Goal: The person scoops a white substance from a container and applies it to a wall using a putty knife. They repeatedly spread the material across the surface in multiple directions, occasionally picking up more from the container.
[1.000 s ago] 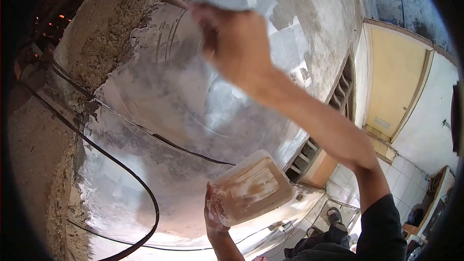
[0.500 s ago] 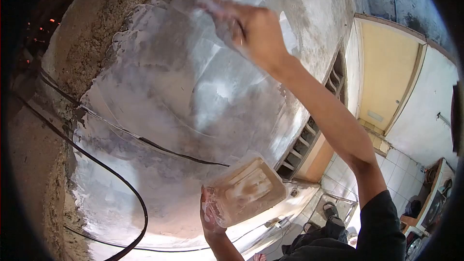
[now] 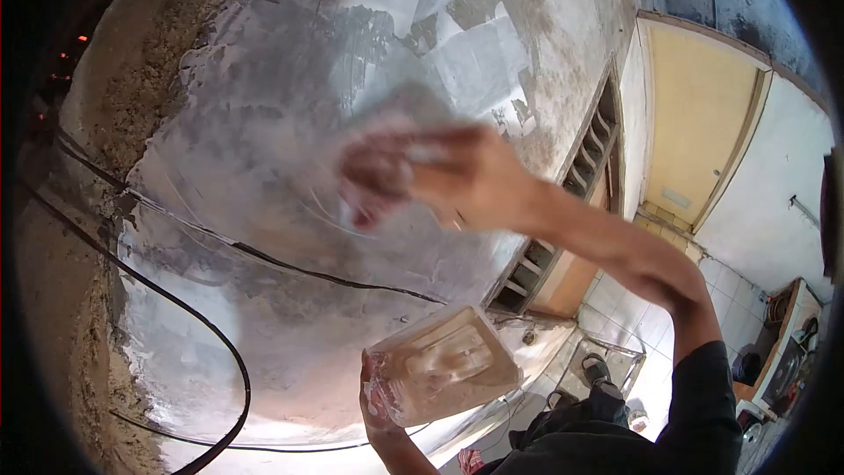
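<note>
My right hand [image 3: 440, 167] is blurred by motion in front of the wall, its fingers closed round a flat greyish scraper [image 3: 404, 101] whose outline is smeared. Lower down, my left hand [image 3: 380, 400] grips the edge of a translucent plastic container [image 3: 448, 361], tilted, with pale paste smeared on it. White paste also marks the left fingers. The wall [image 3: 255, 185] behind both hands carries a grey-white skim coat. Brighter paste patches [image 3: 479, 66] show at the upper part.
Black cables [image 3: 202, 308] hang across the wall at left, beside a rough bare edge [image 3: 158, 79]. A vent grille [image 3: 589, 149] and a yellow door [image 3: 699, 114] are to the right. Below are floor tiles [image 3: 629, 317], sandalled feet [image 3: 595, 369] and a cluttered shelf [image 3: 774, 361].
My right hand has come down the wall from the upper patches, uncovering the paste there. The left hand and container have shifted slightly lower in view.
</note>
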Demonstrator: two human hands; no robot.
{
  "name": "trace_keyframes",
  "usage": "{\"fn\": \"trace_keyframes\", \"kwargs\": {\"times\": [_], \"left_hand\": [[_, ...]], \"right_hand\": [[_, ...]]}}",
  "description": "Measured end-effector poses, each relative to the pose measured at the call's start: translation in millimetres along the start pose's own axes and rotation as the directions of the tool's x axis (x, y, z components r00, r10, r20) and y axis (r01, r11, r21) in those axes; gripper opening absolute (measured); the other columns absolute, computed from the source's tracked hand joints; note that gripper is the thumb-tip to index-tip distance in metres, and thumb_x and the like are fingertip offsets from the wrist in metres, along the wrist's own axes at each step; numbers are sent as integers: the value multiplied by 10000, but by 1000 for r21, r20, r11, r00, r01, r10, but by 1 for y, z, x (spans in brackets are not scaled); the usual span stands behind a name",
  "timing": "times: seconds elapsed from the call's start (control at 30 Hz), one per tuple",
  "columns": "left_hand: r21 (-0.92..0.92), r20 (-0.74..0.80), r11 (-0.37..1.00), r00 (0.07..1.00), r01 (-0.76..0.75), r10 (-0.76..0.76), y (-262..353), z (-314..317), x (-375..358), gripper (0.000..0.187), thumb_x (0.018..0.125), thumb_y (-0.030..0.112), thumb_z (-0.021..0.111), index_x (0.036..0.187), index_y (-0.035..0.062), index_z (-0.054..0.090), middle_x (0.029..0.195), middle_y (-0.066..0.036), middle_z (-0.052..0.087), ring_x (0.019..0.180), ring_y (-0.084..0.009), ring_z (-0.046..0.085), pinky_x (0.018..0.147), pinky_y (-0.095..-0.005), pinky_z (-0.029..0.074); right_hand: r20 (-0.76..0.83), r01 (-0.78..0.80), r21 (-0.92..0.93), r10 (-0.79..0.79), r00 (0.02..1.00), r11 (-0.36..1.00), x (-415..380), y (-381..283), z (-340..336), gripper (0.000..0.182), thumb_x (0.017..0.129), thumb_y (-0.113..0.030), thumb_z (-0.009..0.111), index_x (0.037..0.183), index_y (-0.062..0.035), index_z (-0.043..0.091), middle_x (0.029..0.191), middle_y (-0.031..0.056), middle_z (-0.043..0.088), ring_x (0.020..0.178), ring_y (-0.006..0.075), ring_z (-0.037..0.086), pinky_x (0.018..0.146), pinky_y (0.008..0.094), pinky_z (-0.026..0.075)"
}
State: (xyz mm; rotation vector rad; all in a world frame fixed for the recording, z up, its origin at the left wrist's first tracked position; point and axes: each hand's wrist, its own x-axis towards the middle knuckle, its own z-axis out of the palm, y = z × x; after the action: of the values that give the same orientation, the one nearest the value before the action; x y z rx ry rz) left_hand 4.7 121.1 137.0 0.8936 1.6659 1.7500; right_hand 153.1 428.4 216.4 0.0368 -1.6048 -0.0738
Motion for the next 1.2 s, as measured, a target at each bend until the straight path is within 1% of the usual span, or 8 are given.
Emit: {"fn": "trace_keyframes", "kwargs": {"times": [0.1, 0.27, 0.47, 0.8, 0.97, 1.07, 1.13, 1.2], "left_hand": [[-69, -63, 988, 988, 139, -143, 0, 1, -1, 615, 957, 417, 488, 1424, 37, 360, 1300, -158, 497, 1160, -272, 524, 960, -391, 469], [-56, -64, 984, 983, 171, -174, -3, 0, -2, 651, 936, 433, 522, 1426, 38, 357, 1309, -156, 495, 1152, -278, 533, 969, -395, 467], [-118, 27, 986, 993, 118, -115, -3, 1, -7, 556, 952, 473, 476, 1255, 9, 526, 1188, -112, 599, 1070, -246, 584, 901, -353, 484], [41, -23, 998, 999, 47, -47, -27, -13, -14, 745, 903, 502, 531, 1432, 16, 334, 1358, -171, 463, 1203, -286, 504, 992, -413, 448], [-20, 11, 996, 996, 92, -92, -33, -19, -16, 752, 897, 504, 541, 1433, 20, 333, 1361, -169, 458, 1194, -284, 510, 980, -409, 459], [-107, -180, 918, 901, 381, -395, -21, -2, -7, 797, 873, 517, 571, 1439, 16, 318, 1372, -174, 444, 1209, -287, 499, 987, -423, 455], [-48, 35, 995, 995, 91, -90, -35, -16, -13, 735, 905, 517, 540, 1386, -17, 387, 1277, -147, 540, 1150, -257, 545, 1004, -388, 429], [-3, 51, 1000, 999, -11, 11, -40, -15, -16, 725, 910, 507, 537, 1388, -16, 384, 1276, -144, 538, 1148, -257, 544, 999, -391, 433]], "right_hand": [[-238, 63, -12, -63, 969, 998, 59, 20, 20, 248, 801, -81, 585, 1039, -89, 653, 1061, 78, 684, 943, 232, 678, 667, 338, 585], [-149, 76, 36, -70, 986, 996, 48, 1, 43, 284, 806, -137, 674, 1082, -72, 669, 1052, 79, 694, 972, 235, 676, 807, 333, 596], [316, 125, 127, -160, 935, 984, -78, -29, 23, 403, 792, -251, 691, 1166, -117, 623, 1385, 79, 495, 1256, 225, 501, 1038, 353, 456], [666, 197, 267, -328, 670, 943, -195, 17, -24, 273, 900, -213, 553, 1149, -123, 619, 1331, 116, 543, 1200, 242, 554, 992, 340, 486], [238, -237, -81, 250, 938, 968, -105, 85, -66, 314, 978, -232, 478, 1220, -79, 607, 1220, 127, 626, 1092, 199, 626, 914, 311, 502], [-166, -551, -144, 528, 832, 822, -72, 104, -62, 361, 875, -127, 528, 1223, -90, 619, 1074, 170, 659, 954, 226, 670, 787, 311, 515], [-372, -656, -92, 585, 721, 749, -75, 105, -53, 438, 766, -52, 592, 1199, -101, 641, 943, 206, 684, 857, 252, 691, 695, 326, 519], [-213, -782, -49, 759, 616, 621, -114, 103, -24, 360, 933, -80, 500, 1279, -134, 585, 1190, 160, 631, 910, 213, 692, 744, 291, 526]]}}
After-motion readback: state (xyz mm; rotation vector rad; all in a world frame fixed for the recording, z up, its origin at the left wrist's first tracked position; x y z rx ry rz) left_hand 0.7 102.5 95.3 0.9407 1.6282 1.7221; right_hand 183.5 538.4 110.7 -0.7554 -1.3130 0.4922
